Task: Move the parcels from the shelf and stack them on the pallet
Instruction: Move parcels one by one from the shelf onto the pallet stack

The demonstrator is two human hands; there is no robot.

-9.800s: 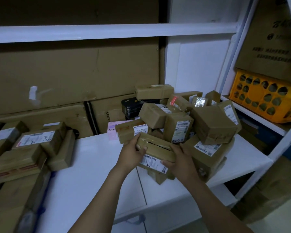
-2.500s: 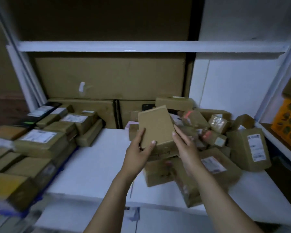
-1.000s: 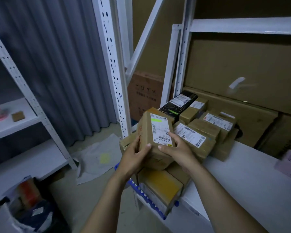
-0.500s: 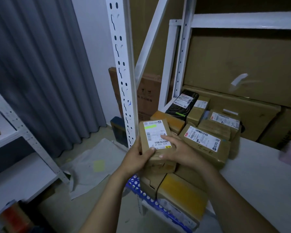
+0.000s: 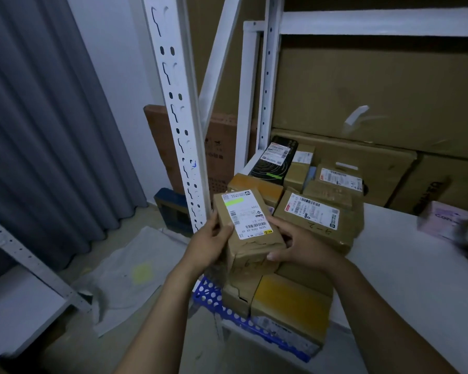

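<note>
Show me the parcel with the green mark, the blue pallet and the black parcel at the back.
Parcel with the green mark [image 5: 250, 221]: head view, on its white label.
Blue pallet [image 5: 209, 293]: head view, on its perforated near corner.
Black parcel [image 5: 270, 170]: head view, on its dark top below the label.

Roughly nine parcels [image 5: 317, 217], two hands [image 5: 208, 247], one pallet [image 5: 209, 296].

Grey curtain [image 5: 52, 117] hung at left. Crumpled paper sheet [image 5: 125, 279] lay on floor. Flat brown carton [image 5: 219, 147] leaned against wall, blue box [image 5: 169, 205] before it.
</note>
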